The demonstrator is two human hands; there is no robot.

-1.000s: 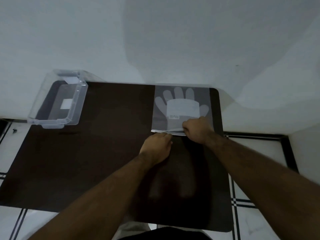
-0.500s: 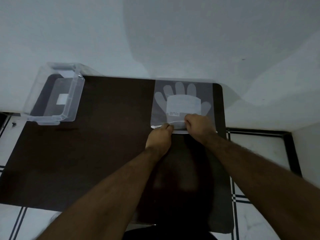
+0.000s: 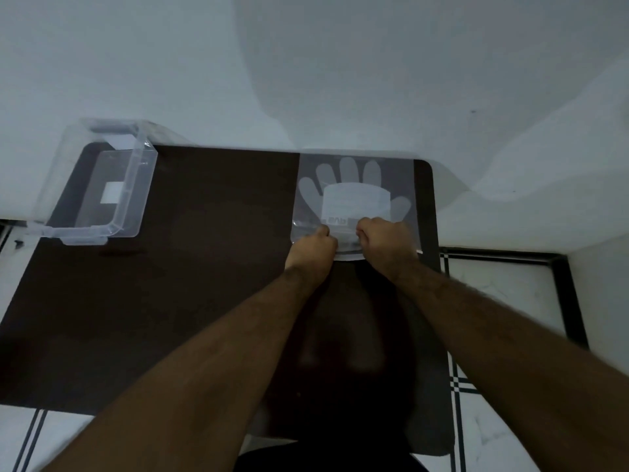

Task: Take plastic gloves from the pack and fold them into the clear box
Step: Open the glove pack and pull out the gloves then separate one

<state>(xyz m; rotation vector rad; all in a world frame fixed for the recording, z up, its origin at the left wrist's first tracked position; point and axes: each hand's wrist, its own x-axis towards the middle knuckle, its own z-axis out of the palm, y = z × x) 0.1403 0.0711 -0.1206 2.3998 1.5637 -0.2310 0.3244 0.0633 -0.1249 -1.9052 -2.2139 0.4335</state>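
My left hand (image 3: 311,248) and right hand (image 3: 384,245) are both curled into fists, pinching the near edge of the glove pack (image 3: 355,195), close together with a small gap between them. The pack lies flat at the far right corner of the dark tabletop (image 3: 204,267), a pale glove shape showing through it. The clear box (image 3: 98,178) sits at the far left corner, well apart, overhanging the edge. Nothing lies between them.

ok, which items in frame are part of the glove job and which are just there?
Job:
- glove pack, near edge pinched by left hand and right hand
- clear box, far left

Just there:
- dark table
- white wall
- tiled floor
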